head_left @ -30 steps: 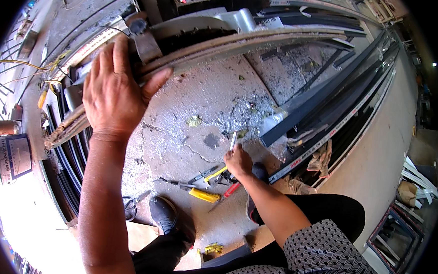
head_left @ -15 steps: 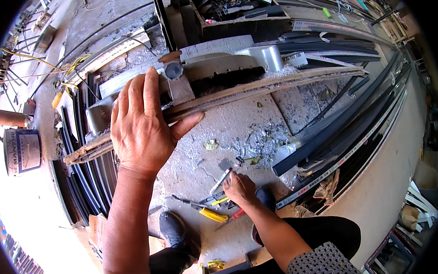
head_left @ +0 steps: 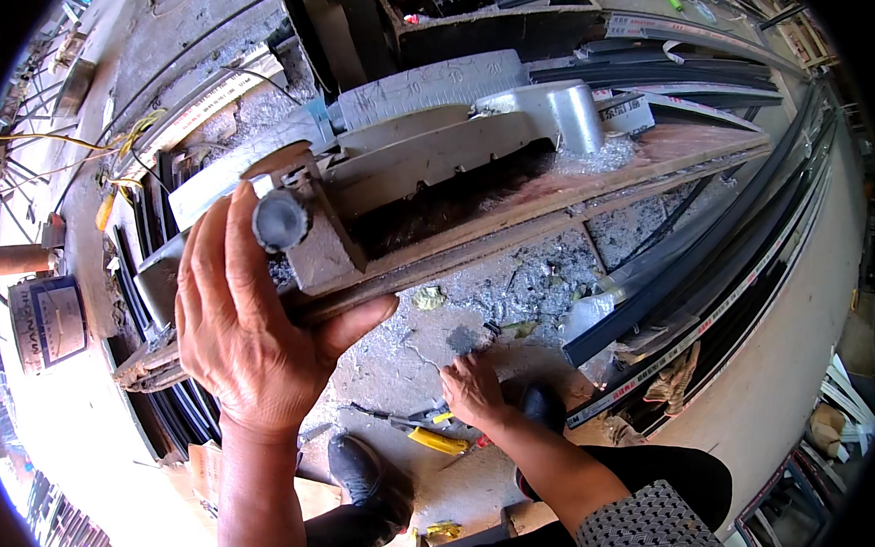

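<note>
My left hand [head_left: 254,322] grips the near edge of a worn wooden board [head_left: 562,206], under the grey metal base of a cutting saw [head_left: 435,158]. Its fingers lie along the base beside a clamp with a round grey knob [head_left: 282,220], and its thumb presses the board's edge. Lower down, my right hand [head_left: 473,388] is near the floor with its fingers curled together; what they hold, if anything, is hidden. Just below that hand lie hand tools, among them a yellow-handled cutter [head_left: 438,441] and dark pliers [head_left: 379,413].
Long dark profiles [head_left: 699,259] are stacked on the right, with more strips [head_left: 189,409] under the board on the left. A curved scale plate [head_left: 434,88] rises behind the base. Metal shavings litter the floor [head_left: 403,347]. A white bucket [head_left: 49,320] stands far left.
The saw and board appear larger and lower in the view. My left hand stays on the board. The white marker pen seen at my right hand's fingers is out of sight now.
</note>
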### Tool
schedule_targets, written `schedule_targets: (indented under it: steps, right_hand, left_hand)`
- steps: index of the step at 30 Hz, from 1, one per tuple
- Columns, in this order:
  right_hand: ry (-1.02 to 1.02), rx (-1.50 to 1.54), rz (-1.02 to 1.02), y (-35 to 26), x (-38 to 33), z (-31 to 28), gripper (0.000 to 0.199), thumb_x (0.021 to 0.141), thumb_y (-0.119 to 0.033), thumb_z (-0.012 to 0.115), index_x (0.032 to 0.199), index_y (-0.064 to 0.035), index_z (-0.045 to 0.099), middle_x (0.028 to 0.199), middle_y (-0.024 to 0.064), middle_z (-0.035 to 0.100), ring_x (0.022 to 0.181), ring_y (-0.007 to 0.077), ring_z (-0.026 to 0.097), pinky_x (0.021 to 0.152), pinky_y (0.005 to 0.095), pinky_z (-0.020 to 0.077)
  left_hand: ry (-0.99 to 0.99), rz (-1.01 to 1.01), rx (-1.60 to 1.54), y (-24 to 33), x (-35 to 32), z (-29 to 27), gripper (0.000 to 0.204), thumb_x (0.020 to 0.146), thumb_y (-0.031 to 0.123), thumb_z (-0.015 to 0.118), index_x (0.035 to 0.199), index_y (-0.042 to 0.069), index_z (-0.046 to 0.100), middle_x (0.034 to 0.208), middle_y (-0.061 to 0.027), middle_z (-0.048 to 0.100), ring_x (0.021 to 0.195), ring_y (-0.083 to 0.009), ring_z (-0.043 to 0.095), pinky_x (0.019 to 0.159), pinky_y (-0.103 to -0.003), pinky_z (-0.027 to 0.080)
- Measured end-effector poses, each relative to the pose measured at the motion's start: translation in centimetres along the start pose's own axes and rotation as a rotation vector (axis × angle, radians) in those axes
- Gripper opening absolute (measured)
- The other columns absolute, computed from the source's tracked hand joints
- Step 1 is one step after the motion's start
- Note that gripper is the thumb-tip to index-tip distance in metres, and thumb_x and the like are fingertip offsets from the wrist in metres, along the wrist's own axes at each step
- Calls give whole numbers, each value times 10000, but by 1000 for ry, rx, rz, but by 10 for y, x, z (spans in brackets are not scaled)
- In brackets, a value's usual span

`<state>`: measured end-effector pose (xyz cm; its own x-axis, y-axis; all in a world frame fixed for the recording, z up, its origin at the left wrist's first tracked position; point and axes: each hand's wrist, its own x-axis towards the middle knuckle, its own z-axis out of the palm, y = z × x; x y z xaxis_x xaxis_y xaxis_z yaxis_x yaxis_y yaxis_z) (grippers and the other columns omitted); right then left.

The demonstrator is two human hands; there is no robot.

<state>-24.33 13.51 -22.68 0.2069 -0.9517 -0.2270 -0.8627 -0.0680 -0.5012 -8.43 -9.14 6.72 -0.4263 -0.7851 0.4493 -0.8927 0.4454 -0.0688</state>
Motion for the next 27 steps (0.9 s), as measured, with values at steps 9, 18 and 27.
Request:
schedule_targets:
  steps: [9,18,27]
  right_hand:
    - [-72,104,129,-5,-12,10,121,910,-150,653,947,-54,589,850,165,675,771,358,671,704,493,508]
    - [241,250,149,-4,24,-8,138,920,-174,656,920,-64,573,781,140,618,730,352,634,673,477,499]
    - [403,382,280,1,54,-36,98,931,-143,661,954,-66,604,830,148,655,763,355,662,686,463,528]
  left_hand:
    - [-4,-20,53,-4,-5,6,1138,681,909,656,1351,0,517,1261,-248,592,1107,-464,636,901,-523,534]
    - [73,110,125,-10,-12,11,1200,736,886,644,1458,-49,438,1259,-260,605,1128,-437,653,927,-512,540]
    - [50,39,94,-11,-15,10,1233,716,909,630,1473,-44,436,1134,-219,669,960,-367,723,790,-434,592]
